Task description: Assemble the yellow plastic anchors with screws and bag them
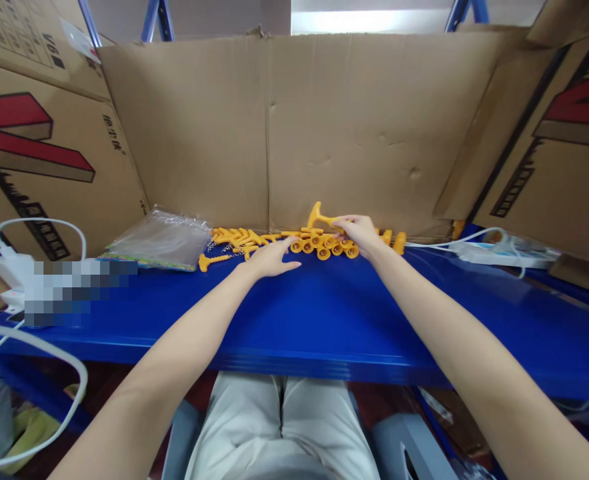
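Observation:
My right hand [360, 232] is closed around the shaft of a yellow T-handled corkscrew [317, 214], lifted just above the others with its handle pointing left. Beneath it lies a cluster of yellow cup-shaped sleeves [323, 253], their round open ends facing me. My left hand [273, 259] hovers low over the table, thumb and fingers apart, holding nothing; its fingertips are close to the cluster's left end. To its left is a heap of yellow T-shaped pieces [237, 236]. One loose corkscrew [205, 262] with a metal spiral lies in front of that heap.
A blue table [304, 320] spans the view, with a cardboard panel [344, 127] upright behind it. A stack of clear plastic bags [161, 240] lies left. White cables and a charger [11, 267] are farther left; a white power strip [499, 255] sits right. Cardboard boxes flank both sides.

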`<state>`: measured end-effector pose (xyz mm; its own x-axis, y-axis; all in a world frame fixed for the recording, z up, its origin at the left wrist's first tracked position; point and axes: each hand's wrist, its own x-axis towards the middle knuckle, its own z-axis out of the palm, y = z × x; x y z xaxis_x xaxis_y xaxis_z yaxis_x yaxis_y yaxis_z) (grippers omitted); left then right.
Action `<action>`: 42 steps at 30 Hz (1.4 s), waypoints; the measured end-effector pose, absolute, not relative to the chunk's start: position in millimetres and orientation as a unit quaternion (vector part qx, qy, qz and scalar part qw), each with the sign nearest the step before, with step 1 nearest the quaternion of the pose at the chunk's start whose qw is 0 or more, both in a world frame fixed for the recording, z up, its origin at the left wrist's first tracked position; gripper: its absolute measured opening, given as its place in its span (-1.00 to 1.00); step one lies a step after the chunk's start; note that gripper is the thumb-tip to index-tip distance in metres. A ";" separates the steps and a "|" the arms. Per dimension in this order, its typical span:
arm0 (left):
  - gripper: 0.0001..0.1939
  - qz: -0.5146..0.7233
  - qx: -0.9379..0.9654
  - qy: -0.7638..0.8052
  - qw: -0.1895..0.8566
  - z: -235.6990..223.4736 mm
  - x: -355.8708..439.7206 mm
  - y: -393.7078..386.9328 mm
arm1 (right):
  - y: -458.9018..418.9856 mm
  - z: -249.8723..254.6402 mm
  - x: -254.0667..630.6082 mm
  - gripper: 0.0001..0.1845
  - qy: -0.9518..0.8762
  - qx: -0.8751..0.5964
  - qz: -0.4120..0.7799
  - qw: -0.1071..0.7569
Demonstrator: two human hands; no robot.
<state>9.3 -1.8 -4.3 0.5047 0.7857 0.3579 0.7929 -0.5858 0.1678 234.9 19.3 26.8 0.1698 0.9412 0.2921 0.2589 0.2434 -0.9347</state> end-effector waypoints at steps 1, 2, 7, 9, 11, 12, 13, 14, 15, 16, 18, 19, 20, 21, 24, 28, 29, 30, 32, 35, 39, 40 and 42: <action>-0.44 -0.174 -0.872 -0.458 0.005 -5.5 9.6 0.2 | 24.8 30.5 236.2 -0.80 -0.560 -0.552 0.267 0.557; -0.51 -0.151 -0.875 -0.460 0.000 -6.3 9.9 2.0 | 29.9 33.2 237.0 -0.75 -0.567 -0.575 0.216 0.549; -0.61 -0.133 -0.880 -0.454 -0.021 -6.3 12.3 3.5 | 48.1 26.2 229.6 -0.65 -0.673 -0.655 -0.096 0.330; -0.63 -0.138 -0.882 -0.451 -0.020 -6.3 13.1 2.3 | 53.6 16.9 224.9 -0.62 -0.712 -0.639 -0.180 0.228; -0.65 -0.139 -0.884 -0.447 -0.018 -6.7 13.4 1.7 | 59.4 7.6 222.6 -0.59 -0.735 -0.619 -0.220 0.164; -0.66 -0.139 -0.884 -0.445 -0.017 -7.1 13.3 1.6 | 62.4 3.5 222.8 -0.59 -0.743 -0.617 -0.218 0.144; -0.66 -0.140 -0.885 -0.444 -0.017 -7.4 13.3 1.7 | 65.2 0.0 223.8 -0.60 -0.748 -0.619 -0.201 0.129; -0.67 -0.140 -0.885 -0.444 -0.018 -7.7 13.2 1.9 | 67.5 -3.0 225.5 -0.60 -0.752 -0.624 -0.176 0.119; -0.67 -0.141 -0.884 -0.445 -0.021 -8.0 13.2 2.1 | 69.3 -5.4 227.4 -0.59 -0.755 -0.629 -0.149 0.114; -0.67 -0.141 -0.884 -0.445 -0.024 -8.2 13.3 2.3 | 70.4 -7.2 229.3 -0.56 -0.756 -0.632 -0.126 0.113; -0.68 -0.143 -0.884 -0.444 -0.028 -8.7 13.6 2.7 | 70.9 -9.7 231.8 -0.51 -0.758 -0.635 -0.100 0.114; -0.68 -0.145 -0.884 -0.445 -0.029 -8.9 13.8 2.9 | 70.7 -10.5 231.9 -0.50 -0.758 -0.635 -0.094 0.111; -0.68 -0.147 -0.883 -0.445 -0.030 -9.1 14.1 3.0 | 70.4 -10.9 231.2 -0.49 -0.759 -0.637 -0.090 0.104; -0.68 -0.149 -0.882 -0.446 -0.030 -9.2 14.2 3.0 | 70.4 -10.9 230.0 -0.48 -0.759 -0.639 -0.084 0.096; -0.69 -0.154 -0.881 -0.447 -0.033 -9.1 14.4 2.5 | 73.3 -7.5 226.3 -0.47 -0.756 -0.646 -0.051 0.090; -0.69 -0.146 -0.883 -0.445 -0.035 -7.9 14.5 1.2 | 83.5 8.4 236.1 -0.49 -0.760 -0.626 0.048 0.165; -0.68 -0.144 -0.883 -0.445 -0.035 -7.8 14.5 1.0 | 85.9 13.4 243.1 -0.48 -0.756 -0.621 0.055 0.202; -0.68 -0.143 -0.883 -0.446 -0.033 -7.7 14.6 1.0 | 87.7 17.9 251.8 -0.46 -0.745 -0.620 0.045 0.242; -0.69 -0.142 -0.883 -0.447 -0.028 -7.9 14.7 1.2 | 88.2 23.3 273.5 -0.44 -0.701 -0.644 -0.018 0.304; -0.68 -0.142 -0.883 -0.447 -0.021 -8.4 14.7 2.0 | 80.4 15.4 309.9 -0.52 -0.638 -0.674 -0.152 0.339; -0.68 -0.138 -0.886 -0.442 -0.019 -8.7 14.5 3.3 | 64.6 -21.7 346.3 -0.41 -0.555 -0.731 -0.199 0.344; -0.68 -0.136 -0.887 -0.440 -0.019 -8.9 14.5 3.8 | 62.6 -31.8 351.9 -0.39 -0.529 -0.751 -0.184 0.350; -0.68 -0.133 -0.890 -0.435 -0.016 -9.5 14.4 5.0 | 62.1 -48.0 359.5 -0.39 -0.517 -0.777 -0.111 0.343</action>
